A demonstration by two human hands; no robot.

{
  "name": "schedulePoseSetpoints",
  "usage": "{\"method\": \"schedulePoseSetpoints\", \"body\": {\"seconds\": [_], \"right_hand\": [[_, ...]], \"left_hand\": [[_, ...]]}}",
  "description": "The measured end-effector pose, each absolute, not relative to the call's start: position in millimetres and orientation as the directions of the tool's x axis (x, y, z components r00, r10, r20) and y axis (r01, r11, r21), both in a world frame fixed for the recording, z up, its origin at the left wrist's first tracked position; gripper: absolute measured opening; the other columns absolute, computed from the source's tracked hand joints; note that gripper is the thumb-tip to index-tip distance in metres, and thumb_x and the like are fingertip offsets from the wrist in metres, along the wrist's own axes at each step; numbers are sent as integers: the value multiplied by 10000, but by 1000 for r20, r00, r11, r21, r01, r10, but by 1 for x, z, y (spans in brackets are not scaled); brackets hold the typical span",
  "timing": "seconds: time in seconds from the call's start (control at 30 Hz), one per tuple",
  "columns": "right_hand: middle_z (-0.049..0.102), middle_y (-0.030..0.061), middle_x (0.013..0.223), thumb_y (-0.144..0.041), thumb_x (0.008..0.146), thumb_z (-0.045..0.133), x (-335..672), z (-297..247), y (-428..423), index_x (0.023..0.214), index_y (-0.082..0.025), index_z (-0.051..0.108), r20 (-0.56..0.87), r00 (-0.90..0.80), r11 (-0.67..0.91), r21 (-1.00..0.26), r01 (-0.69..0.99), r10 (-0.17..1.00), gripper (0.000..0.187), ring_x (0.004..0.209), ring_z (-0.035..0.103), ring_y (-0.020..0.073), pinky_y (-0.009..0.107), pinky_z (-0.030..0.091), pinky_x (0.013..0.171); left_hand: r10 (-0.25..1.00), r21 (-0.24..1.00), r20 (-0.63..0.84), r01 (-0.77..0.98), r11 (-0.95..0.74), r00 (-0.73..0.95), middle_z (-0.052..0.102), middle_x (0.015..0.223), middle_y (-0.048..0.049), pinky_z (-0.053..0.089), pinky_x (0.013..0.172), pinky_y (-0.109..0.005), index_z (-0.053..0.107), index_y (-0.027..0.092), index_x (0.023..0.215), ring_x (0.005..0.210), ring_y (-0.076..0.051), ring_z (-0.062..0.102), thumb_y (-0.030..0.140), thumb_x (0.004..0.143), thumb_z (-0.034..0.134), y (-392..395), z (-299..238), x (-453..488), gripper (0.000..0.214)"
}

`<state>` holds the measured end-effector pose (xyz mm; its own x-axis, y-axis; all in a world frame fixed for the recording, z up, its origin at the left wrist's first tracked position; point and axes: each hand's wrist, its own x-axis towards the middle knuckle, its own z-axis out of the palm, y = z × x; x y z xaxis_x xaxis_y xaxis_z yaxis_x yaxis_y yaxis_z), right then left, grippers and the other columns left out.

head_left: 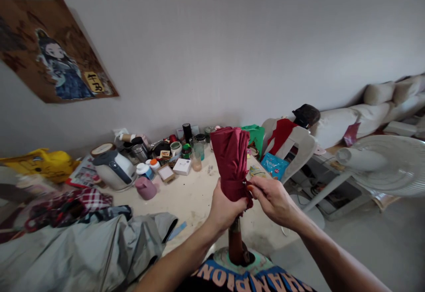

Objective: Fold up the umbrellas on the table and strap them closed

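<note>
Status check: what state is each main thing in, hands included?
Umbrella: folded, canopy gathered
Left hand: gripping the gathered canopy
Right hand: pinching at the umbrella's side
Kettle: standing upright
Orange-topped bottle: capped
White box: closed
Fan: standing, spinning unclear

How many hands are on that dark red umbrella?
2. The left hand grips the folded umbrella low on its cloth; the right hand touches its right edge. I see no others.
</note>
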<state>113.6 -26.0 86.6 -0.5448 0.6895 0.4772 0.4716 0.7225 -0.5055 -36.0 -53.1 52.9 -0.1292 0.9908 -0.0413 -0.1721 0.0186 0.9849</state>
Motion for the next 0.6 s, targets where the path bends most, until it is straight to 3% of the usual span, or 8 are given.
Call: {"method": "schedulePoseSetpoints", "body": {"seconds": [0.17, 0.37, 0.5, 0.6], "right_hand": [[501, -11, 638, -203, 961, 376, 111, 86, -28, 745, -189, 450, 506, -562, 753, -372, 543, 655, 228, 560, 457, 114, 238, 329, 552], [487, -20, 610, -143, 941, 366, 105, 87, -37, 744, -200, 427, 565, -548, 754, -225, 617, 617, 213, 502, 427, 118, 250, 304, 519], [494, -10, 605, -77, 878, 373, 100, 88, -43, 745, -195, 444, 574, -568, 735, -91, 672, 590, 191, 501, 454, 133, 268, 280, 514], [514, 13, 629, -10, 797, 371, 95, 85, -46, 729, -189, 461, 567, -565, 679, 13, 734, 600, 211, 509, 459, 141, 282, 243, 512]], "left_hand": [[985, 993, -39, -113, 20, -167, 610, 713, 27, 449, 446, -198, 497, 151, 957, 501, -95, 540, 116, 534, 683, -55, 54, -34, 462], [981, 999, 32, -6, -33, -190, 632, 826, -8, 470, 566, -202, 529, 155, 1004, 641, -112, 563, 121, 555, 674, -57, 51, -34, 473], [979, 995, 81, 72, -68, -189, 652, 889, -36, 486, 649, -222, 531, 156, 1031, 752, -149, 597, 120, 574, 669, -59, 53, -35, 479], [982, 994, 104, 32, -101, -158, 663, 929, -43, 493, 714, -232, 536, 157, 1059, 806, -160, 609, 111, 570, 699, -59, 50, -36, 517]]}}
